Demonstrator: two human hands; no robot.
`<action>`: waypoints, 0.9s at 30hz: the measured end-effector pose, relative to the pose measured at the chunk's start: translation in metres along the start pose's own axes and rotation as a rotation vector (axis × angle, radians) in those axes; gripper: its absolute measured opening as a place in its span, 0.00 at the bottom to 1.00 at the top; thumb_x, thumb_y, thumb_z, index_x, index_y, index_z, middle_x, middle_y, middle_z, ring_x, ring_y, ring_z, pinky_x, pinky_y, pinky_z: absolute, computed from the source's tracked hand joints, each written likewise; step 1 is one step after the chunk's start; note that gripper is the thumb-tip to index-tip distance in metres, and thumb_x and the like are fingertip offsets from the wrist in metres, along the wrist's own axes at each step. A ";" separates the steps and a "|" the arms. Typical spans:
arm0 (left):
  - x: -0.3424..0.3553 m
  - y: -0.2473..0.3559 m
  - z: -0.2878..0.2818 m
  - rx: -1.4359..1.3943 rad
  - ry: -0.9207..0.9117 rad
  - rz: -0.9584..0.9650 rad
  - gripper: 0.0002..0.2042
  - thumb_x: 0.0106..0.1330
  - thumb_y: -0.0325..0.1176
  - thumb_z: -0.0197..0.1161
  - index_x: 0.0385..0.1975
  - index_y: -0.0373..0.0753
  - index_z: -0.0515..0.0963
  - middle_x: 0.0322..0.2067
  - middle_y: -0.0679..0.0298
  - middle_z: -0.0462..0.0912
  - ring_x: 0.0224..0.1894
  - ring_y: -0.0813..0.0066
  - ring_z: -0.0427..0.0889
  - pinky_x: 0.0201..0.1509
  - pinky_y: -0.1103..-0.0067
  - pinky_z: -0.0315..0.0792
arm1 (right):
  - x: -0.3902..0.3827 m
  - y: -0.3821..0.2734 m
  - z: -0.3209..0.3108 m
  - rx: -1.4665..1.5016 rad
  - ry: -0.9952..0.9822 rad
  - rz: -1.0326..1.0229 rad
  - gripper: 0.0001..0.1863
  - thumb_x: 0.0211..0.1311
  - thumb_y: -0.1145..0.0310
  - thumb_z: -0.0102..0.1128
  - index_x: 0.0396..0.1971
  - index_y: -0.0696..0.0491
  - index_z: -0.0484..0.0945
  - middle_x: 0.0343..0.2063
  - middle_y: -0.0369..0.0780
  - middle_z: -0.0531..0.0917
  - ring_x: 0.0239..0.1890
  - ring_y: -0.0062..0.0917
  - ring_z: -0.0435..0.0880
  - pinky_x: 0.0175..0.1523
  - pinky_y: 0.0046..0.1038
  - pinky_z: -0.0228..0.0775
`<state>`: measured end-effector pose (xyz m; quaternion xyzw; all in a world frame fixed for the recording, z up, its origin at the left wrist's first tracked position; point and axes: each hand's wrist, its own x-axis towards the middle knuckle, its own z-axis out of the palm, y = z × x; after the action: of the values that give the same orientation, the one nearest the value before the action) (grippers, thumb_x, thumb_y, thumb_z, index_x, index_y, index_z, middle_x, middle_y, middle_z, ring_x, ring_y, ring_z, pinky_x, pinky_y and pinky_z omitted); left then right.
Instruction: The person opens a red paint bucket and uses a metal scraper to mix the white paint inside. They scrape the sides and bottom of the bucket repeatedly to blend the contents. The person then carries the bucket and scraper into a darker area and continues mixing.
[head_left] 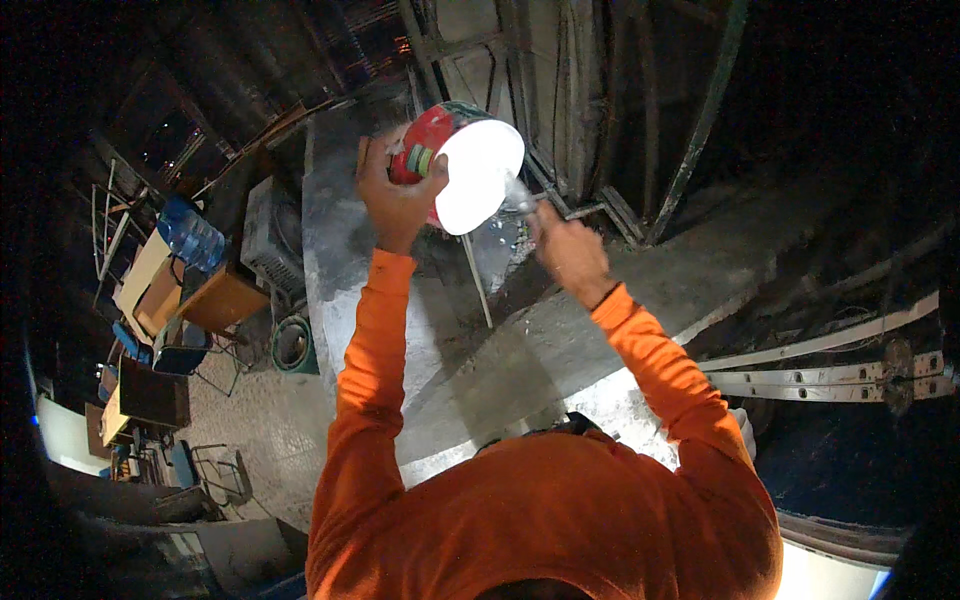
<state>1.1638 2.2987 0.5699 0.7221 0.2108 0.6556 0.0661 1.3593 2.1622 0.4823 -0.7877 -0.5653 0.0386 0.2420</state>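
Note:
My left hand [398, 205] grips a red and dark round can [428, 132] from its left side, fingers spread around the wall. The can is tilted so that its glaring white round face [478, 180] is toward me. The glare hides whether that is an open mouth or paint inside. On the other side, my right hand [572, 252] is closed round a small hand tool [519, 196]. The tool's pale, blurred end meets the can's right rim; its exact kind cannot be made out. Below the can, a thin stick [477, 280] lies against the grey concrete surface [430, 345].
Metal bars and frames [575, 100] stand beyond the can. To the left are a grey crate [272, 235], a green bucket [294, 345], a blue water jug [190, 235] and wooden furniture [222, 300]. Slotted metal rails [830, 380] lie at the right.

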 end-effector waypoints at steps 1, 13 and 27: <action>0.005 0.003 0.007 0.024 0.018 0.073 0.23 0.45 0.29 0.76 0.45 0.37 0.82 0.37 0.57 0.83 0.39 0.61 0.82 0.47 0.68 0.76 | -0.007 0.000 0.021 0.164 0.005 -0.087 0.17 0.74 0.54 0.50 0.52 0.50 0.72 0.28 0.55 0.84 0.32 0.57 0.83 0.37 0.55 0.75; -0.012 0.001 0.009 0.060 -0.009 0.066 0.26 0.41 0.29 0.77 0.45 0.34 0.81 0.39 0.58 0.80 0.38 0.62 0.83 0.44 0.71 0.78 | -0.023 0.008 0.033 -0.053 -0.026 -0.232 0.21 0.69 0.61 0.53 0.61 0.47 0.71 0.28 0.48 0.87 0.31 0.48 0.88 0.36 0.52 0.79; -0.003 0.028 -0.025 0.005 -0.114 0.075 0.28 0.44 0.35 0.77 0.49 0.36 0.80 0.46 0.55 0.83 0.44 0.61 0.83 0.59 0.70 0.74 | 0.007 0.028 -0.038 0.043 0.378 -0.299 0.14 0.72 0.57 0.54 0.50 0.48 0.71 0.28 0.51 0.86 0.28 0.53 0.85 0.31 0.54 0.76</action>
<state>1.1452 2.2671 0.5807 0.7658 0.1811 0.6149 0.0517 1.3992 2.1485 0.5054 -0.6830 -0.6193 -0.1337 0.3634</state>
